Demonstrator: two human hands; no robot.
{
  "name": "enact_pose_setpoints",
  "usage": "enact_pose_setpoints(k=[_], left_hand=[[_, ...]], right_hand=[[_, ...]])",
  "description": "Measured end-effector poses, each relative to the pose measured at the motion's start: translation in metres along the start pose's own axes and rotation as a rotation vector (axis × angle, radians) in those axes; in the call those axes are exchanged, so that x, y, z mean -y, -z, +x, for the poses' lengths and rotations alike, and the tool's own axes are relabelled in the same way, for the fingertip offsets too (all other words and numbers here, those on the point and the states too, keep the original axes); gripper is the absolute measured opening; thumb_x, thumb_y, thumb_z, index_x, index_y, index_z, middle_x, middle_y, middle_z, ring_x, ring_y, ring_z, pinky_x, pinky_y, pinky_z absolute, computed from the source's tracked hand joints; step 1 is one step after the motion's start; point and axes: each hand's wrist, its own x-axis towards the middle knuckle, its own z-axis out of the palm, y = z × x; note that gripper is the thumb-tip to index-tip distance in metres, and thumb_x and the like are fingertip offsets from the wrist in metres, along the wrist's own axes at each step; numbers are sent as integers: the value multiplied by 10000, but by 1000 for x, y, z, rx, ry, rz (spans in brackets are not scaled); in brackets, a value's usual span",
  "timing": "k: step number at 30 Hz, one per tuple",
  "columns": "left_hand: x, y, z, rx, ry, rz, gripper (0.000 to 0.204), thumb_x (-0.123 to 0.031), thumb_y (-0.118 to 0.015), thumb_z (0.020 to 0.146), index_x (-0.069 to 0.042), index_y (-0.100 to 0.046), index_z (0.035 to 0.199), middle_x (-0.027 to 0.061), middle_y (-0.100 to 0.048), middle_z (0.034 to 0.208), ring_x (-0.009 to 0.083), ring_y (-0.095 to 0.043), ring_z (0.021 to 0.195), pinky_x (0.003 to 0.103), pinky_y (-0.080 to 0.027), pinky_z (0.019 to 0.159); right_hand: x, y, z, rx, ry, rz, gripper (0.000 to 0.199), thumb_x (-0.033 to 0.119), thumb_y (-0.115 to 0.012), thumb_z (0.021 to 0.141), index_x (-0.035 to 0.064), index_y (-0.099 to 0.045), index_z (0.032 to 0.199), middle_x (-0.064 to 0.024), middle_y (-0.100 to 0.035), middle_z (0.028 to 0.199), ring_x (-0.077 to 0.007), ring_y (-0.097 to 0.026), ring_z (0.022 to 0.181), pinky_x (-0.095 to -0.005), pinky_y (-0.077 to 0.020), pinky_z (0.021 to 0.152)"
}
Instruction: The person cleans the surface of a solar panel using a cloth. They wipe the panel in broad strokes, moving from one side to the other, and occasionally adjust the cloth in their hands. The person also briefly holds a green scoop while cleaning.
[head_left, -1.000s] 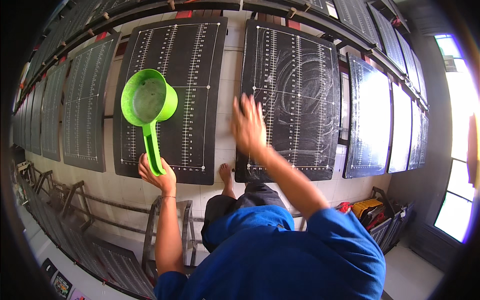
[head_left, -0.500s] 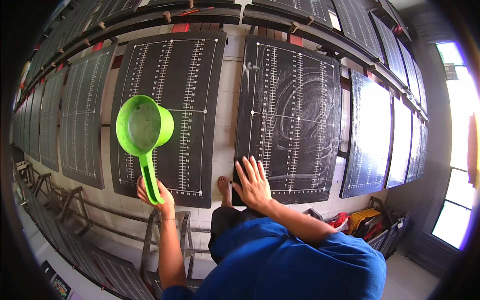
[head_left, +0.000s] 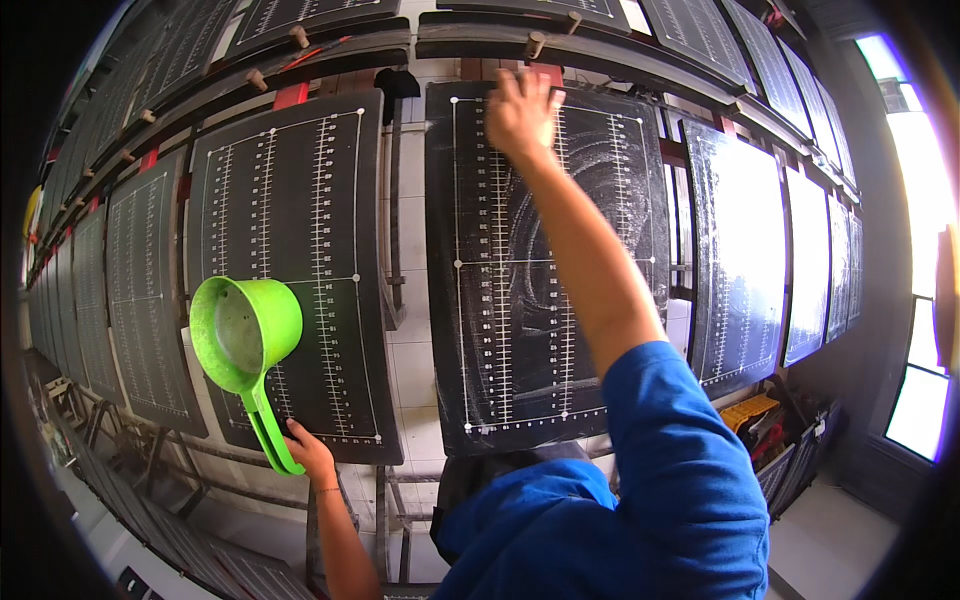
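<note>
A bright green plastic dipper (head_left: 272, 318) is gripped by its handle in my left hand (head_left: 313, 458). Its round cup holds something pale grey, and it hangs over a dark board (head_left: 355, 220) with white rulers and lines. To the right lies a second dark board (head_left: 475, 340) of the same kind, streaked with whitish wet swirls. At that board's far end my right hand (head_left: 523, 118) rests palm down with fingers apart, seemingly flat on the surface; the contact itself is hidden. My right forearm crosses above the streaked board.
Farther right, a glossy board (head_left: 735, 250) reflects window light. More boards stand left of me (head_left: 145, 300) and beyond a dark rail with wooden pegs (head_left: 535, 43). A yellow basket (head_left: 750, 410) sits low at the right. Metal racks (head_left: 215, 480) run behind the left board.
My right hand has slid from the near left edge of the streaked board to its far end, arm stretched out. The dipper, still in my left hand, sits lower and farther left in view.
</note>
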Motion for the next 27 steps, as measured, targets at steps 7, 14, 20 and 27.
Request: enact_pose_setpoints(k=[7,14,20,27], left_hand=[[0,1,5,-19,-75,-24,450,-175,-474,1032,95,-455,1392,251,-494,1407,390,-467,1297,455,-339,1120],[27,-10,10,-71,-157,-73,436,-190,-480,1029,75,-472,1376,246,-505,1394,389,-485,1271,455,-360,1102],[23,-9,1,-43,-133,-46,453,-182,-473,1030,77,-431,1400,246,-477,1412,380,-471,1275,455,-342,1111],[15,-10,4,-38,-112,-55,447,-169,-468,1031,72,-430,1405,250,-478,1405,393,-465,1274,468,-344,1097]], right_hand=[[-210,61,-26,23,-394,-148,551,410,-398,1034,168,-382,1529,-241,-322,1589,-480,-292,1464,-639,-250,1166],[-179,116,-187,6,-154,133,515,213,-502,1031,-4,-369,1479,-368,-378,1461,-535,-441,1307,-504,-437,1080],[-134,210,-458,306,-391,87,686,189,-544,986,-55,-231,1547,-354,-233,1557,-508,-295,1433,-512,-292,1182],[-136,164,-349,109,-420,11,716,326,-527,1024,-121,-251,1511,-393,-268,1527,-515,-276,1436,-508,-261,1197]])
